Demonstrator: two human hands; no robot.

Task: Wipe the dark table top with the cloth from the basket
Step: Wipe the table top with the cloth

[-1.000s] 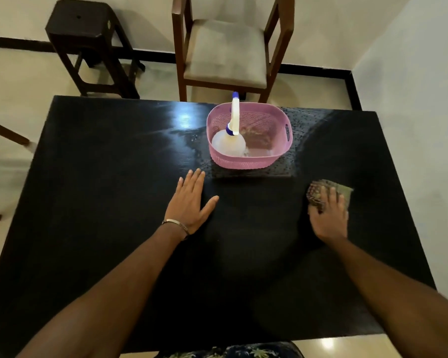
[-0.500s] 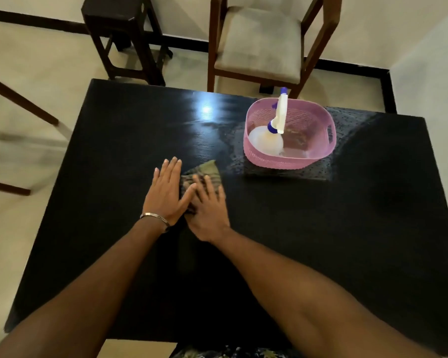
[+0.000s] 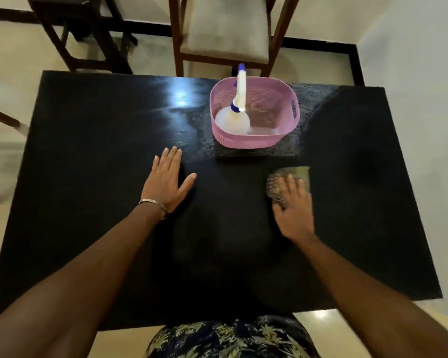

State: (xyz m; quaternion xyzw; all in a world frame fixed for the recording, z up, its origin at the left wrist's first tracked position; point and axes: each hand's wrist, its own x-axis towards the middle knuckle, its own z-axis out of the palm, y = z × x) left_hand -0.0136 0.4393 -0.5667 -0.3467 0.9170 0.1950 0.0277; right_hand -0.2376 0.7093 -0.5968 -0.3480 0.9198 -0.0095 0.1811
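Seen from above: dark table top [image 3: 93, 202], glossy, with a light glare and wet speckles toward the far side around a pink basket [image 3: 254, 136]. Standing in the basket, a white spray bottle [image 3: 232, 120] with a blue collar and tip, plus something brownish on the basket floor, too dim to make out. Near and right of the basket, a patterned cloth [image 3: 291, 177] lying flat on the table top, blurred. Pressed on its near part, the right hand [image 3: 294, 210], fingers spread and roughly straight over the fabric, nothing curled around it as far as the blur allows. Well apart to the left, the left hand [image 3: 167, 183], flat on the table, fingers straight and close together, thumb splayed out, holding nothing; a metal bangle [image 3: 153, 204] at the wrist. Beyond the far edge, a cushioned wooden chair [image 3: 225, 24] and a dark stool [image 3: 73, 29] on the pale floor.
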